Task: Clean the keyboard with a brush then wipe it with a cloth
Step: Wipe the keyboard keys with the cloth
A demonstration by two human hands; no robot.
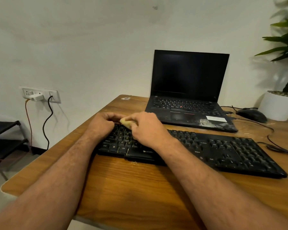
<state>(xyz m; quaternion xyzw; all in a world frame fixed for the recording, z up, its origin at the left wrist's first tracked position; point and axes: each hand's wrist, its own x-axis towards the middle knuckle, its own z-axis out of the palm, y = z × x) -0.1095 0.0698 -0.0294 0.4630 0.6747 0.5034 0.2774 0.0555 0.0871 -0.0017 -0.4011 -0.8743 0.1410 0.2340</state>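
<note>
the black keyboard (206, 151) lies flat along the near part of the wooden tabletop (123, 188), its left end under both hands, its number pad out to the right. it looks stiff and light, so it would likely slide if pushed sideways without something steadying it; the keycaps are small, and pale crumbs sit in the gaps between the bottom-row keys and on the tabletop just in front of the left end.

a small yellowish wad, probably the cloth (125, 122), shows between the two hands over the upper-left keys. it looks soft and light and should fold into the rows if pressed with the fingertips; bunching it in the fingers seems the best hold. the right hand (147, 128) has its fingers curled around the wad, so its grip is narrow and holding it. the left hand (103, 123) sits just beside it with fingers curled down on the far-left keys, touching or nearly touching the wad; whether it pinches the cloth or only braces the keyboard cannot be told. no brush is in view.

behind the keyboard stands an open laptop (189, 90) with a dark screen and a whitish dusty patch on its right palm rest. a black mouse (252, 115) and a potted plant (279, 103) are at the right.
</note>
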